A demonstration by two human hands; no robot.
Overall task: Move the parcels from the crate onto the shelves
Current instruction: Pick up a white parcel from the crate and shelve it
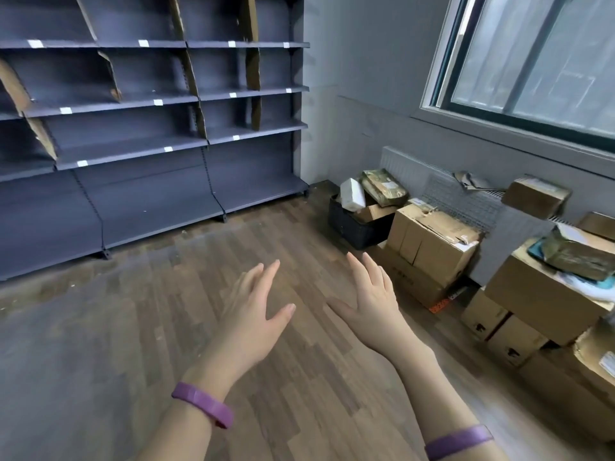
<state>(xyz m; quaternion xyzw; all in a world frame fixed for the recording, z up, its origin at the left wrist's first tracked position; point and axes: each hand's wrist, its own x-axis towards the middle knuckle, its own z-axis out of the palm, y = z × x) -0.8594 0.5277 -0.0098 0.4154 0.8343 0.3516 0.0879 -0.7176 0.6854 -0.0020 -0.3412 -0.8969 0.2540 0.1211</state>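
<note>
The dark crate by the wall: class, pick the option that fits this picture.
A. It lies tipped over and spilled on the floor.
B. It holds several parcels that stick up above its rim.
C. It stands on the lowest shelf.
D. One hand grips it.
B. The dark crate stands upright on the floor with a white parcel and a tape-wrapped parcel rising above its rim; the left hand and right hand are open and hold nothing.

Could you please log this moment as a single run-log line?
left hand: open, empty | right hand: open, empty | crate: holds parcels | shelves: bare | step: reaching not begun
</note>
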